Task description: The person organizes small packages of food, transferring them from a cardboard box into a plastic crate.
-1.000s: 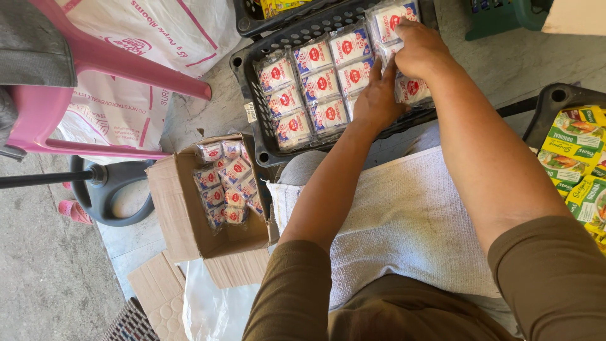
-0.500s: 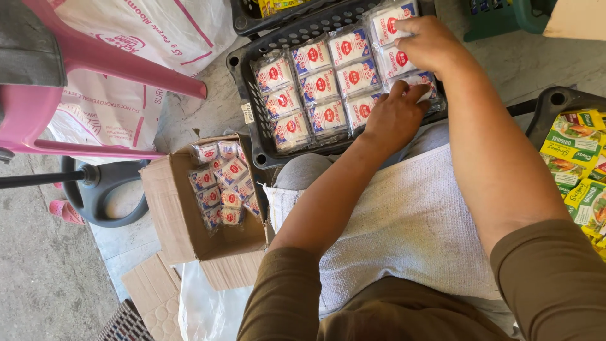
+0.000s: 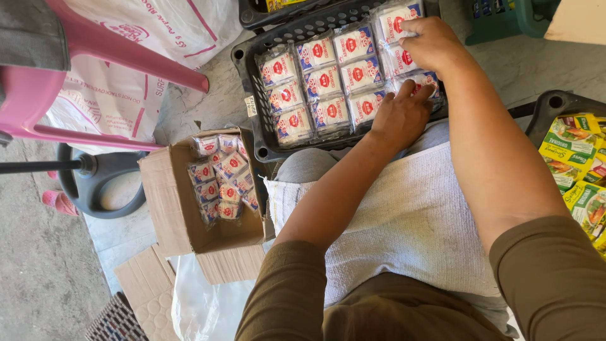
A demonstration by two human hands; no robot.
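Observation:
A black plastic crate rests against my knees, filled with rows of small clear-wrapped white packets with red and blue labels. My left hand lies flat on the packets at the crate's near right corner, fingers pressing a packet down. My right hand rests on the packets in the far right column, fingers curled over one. Neither hand lifts a packet clear of the crate. A white towel covers my lap.
An open cardboard box with several of the same packets stands on the floor at my left. A pink plastic chair and a white sack are beyond it. Yellow-green packets fill a black crate at the right.
My left hand has slid back toward me to the crate's near right corner. My right hand has lowered from the top right packet onto the right column.

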